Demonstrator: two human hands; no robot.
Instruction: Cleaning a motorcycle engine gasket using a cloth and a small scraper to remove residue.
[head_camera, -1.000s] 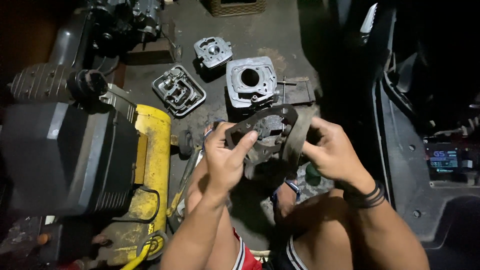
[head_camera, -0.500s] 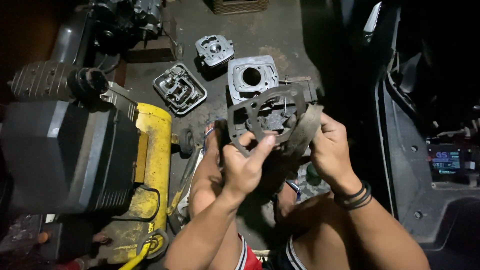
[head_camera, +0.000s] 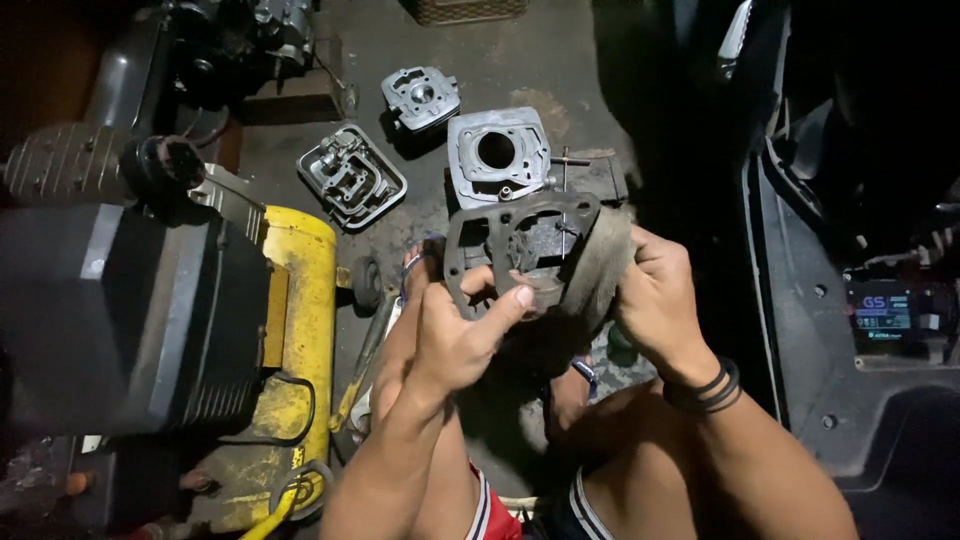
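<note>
At the far left of the frame a dark, finned engine block (head_camera: 110, 310) filled most of the space, with a yellow tank (head_camera: 290, 370) lying just beside it on its right. Above these, in the upper left, sat a black machine part (head_camera: 210, 60), too dim to make out clearly. Moving toward the centre, an open metal cover (head_camera: 350, 177) with ribs inside lay on the stained floor (head_camera: 560, 60), and a smaller grey casting (head_camera: 420, 97) rested a little higher and to its right. Next came a square grey cylinder block (head_camera: 497, 153) with a round bore, upper centre.

Just below that block, the flat dark gasket (head_camera: 520, 245) with its cut-out openings was held up in the middle of the frame, tilted toward the camera. The left hand (head_camera: 455, 335) gripped its lower edge, thumb laid across the front and the other fingers curled behind it. A worn, greyish cloth (head_camera: 600, 270) sat against the gasket's right side. The right hand (head_camera: 660, 300) closed around that cloth, fingers wrapped and pressed together, pinching it to the gasket; black bands (head_camera: 705, 385) circled the wrist. At the far right stood a dark plastic panel (head_camera: 820, 340) with a small lit display (head_camera: 885, 315).
</note>
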